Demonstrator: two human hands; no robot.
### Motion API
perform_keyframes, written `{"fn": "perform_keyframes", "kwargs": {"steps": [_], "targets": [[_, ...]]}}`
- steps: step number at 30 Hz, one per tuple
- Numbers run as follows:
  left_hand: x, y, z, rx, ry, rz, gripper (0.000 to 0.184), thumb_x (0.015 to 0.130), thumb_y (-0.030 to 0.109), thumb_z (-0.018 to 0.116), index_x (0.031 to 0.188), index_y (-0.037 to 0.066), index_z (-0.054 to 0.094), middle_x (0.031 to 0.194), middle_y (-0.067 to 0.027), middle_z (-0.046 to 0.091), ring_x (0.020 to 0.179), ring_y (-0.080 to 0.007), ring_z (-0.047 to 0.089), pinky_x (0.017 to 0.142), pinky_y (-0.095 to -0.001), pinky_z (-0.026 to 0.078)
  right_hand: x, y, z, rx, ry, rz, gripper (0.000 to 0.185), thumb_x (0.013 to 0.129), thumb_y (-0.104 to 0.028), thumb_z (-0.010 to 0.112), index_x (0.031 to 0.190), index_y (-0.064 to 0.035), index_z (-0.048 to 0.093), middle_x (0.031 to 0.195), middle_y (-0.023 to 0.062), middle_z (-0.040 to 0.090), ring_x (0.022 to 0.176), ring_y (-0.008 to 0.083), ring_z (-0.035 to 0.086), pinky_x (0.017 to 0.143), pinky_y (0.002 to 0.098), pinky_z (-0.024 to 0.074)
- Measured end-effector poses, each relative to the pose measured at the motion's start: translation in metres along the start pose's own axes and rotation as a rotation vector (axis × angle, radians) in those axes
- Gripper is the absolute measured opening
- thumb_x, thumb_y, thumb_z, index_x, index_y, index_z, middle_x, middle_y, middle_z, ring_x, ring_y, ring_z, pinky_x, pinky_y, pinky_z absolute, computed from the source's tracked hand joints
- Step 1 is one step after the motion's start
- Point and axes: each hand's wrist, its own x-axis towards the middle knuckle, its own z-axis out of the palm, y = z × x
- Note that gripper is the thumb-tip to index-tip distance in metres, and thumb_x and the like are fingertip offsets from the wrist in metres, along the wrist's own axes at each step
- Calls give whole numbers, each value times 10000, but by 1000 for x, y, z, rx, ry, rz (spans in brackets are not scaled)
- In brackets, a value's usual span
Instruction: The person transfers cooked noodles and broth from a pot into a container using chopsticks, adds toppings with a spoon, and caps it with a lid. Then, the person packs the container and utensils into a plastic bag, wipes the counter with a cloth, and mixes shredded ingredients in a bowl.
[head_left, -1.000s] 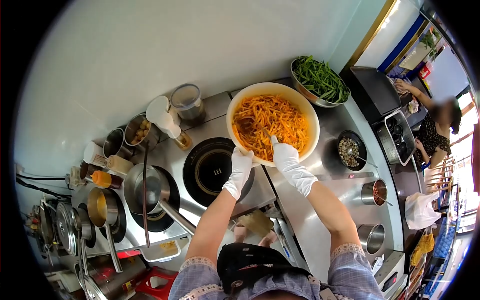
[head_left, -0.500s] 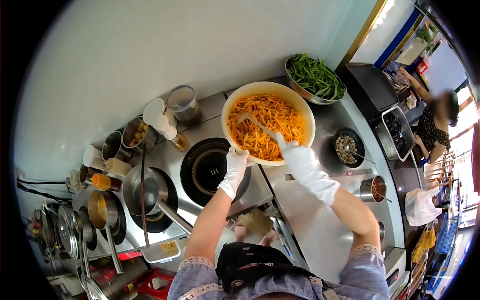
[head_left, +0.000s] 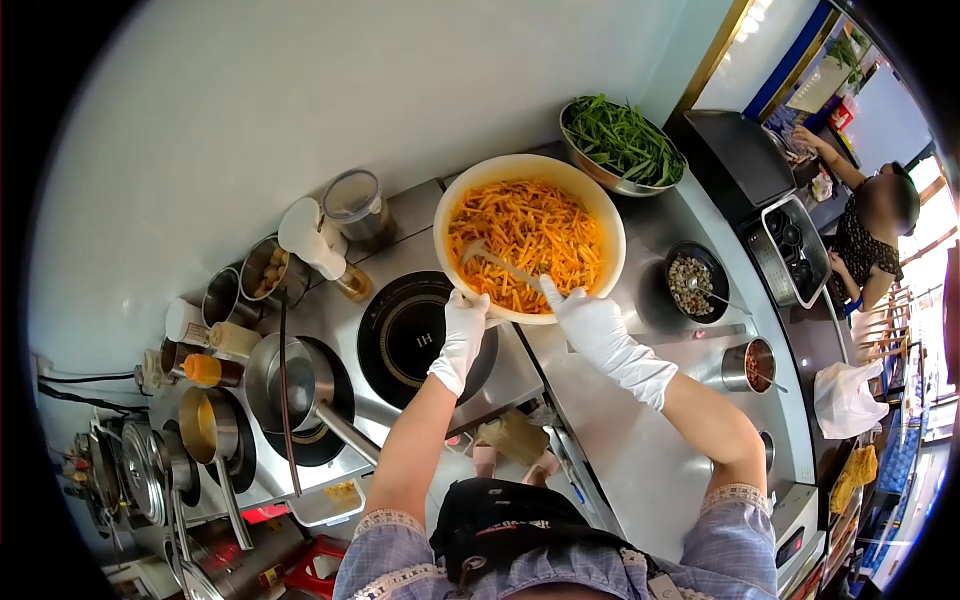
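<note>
A large cream bowl (head_left: 618,215) is full of shredded orange vegetable strips (head_left: 530,225), which look like carrot. My left hand (head_left: 464,335), in a white glove, is closed on the bowl's near left rim. In the strips lies the head of a long-handled spoon (head_left: 500,264), its handle slanting toward the near right rim. My right hand (head_left: 597,325), also gloved in white, is closed around the handle's end at that rim. Part of the handle is hidden by the glove, and whether those fingers also touch the bowl I cannot tell.
A metal bowl of green leaves (head_left: 625,143) stands behind on the right. Left of the cream bowl is a black induction plate (head_left: 425,340), with a saucepan (head_left: 290,380) further left. A black bowl with a spoon (head_left: 697,283) sits right. Another person (head_left: 872,230) is at far right.
My right hand has slid down to the near rim, and the spoon has shifted left and nearer with it. My left hand remains on the rim.
</note>
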Motion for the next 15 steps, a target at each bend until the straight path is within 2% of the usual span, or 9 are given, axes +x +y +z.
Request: {"fn": "perform_keyframes", "kwargs": {"steps": [2,3,4,7,11,13,15], "targets": [[-1,0,0,3,-16,-1,239,927,13,464,1159,-19,417,1052,-158,590,858,-260,652,733,-385,582,-2,-3,5,-40,-11,-94,540,793,-97,523,1329,-91,456,642,45,525,462,177,559,410,322,465],[-1,0,0,0,-6,-12,239,929,17,465,1160,-18,418,1052,-156,591,860,-256,650,732,-380,582,-7,0,7,-44,-133,-126,545,804,-96,512,1343,-87,430,684,55,546,476,192,576,418,339,473],[-2,3,2,-5,6,-20,239,930,21,466,1162,-16,419,1052,-155,591,862,-252,649,731,-376,581,-8,5,4,-45,-131,-126,545,804,-96,512,1343,-87,430,684,55,546,476,192,576,418,339,473],[-5,9,3,-3,14,-35,237,931,28,473,1158,-19,421,1048,-152,593,872,-246,645,727,-365,581,3,16,-12,41,-270,20,524,830,-95,514,1341,-69,397,790,88,585,575,228,636,481,336,504],[-5,8,3,-11,5,-29,224,927,32,480,1139,-19,427,1044,-149,598,860,-242,649,710,-348,581,50,31,-18,66,-138,118,468,833,-95,518,1291,-51,437,782,96,612,610,227,649,513,327,515],[-4,7,2,-3,4,-35,213,922,24,480,1122,-21,424,1046,-156,596,864,-254,650,718,-361,581,81,38,-1,93,-19,223,373,846,-98,507,1215,-48,485,760,97,642,647,230,662,536,329,521],[-3,5,1,-12,5,-32,217,920,20,481,1124,-20,419,1047,-159,595,865,-259,649,722,-371,581,112,40,10,111,-62,284,328,853,-104,505,1174,-39,500,764,103,657,678,235,669,560,329,526]]}}
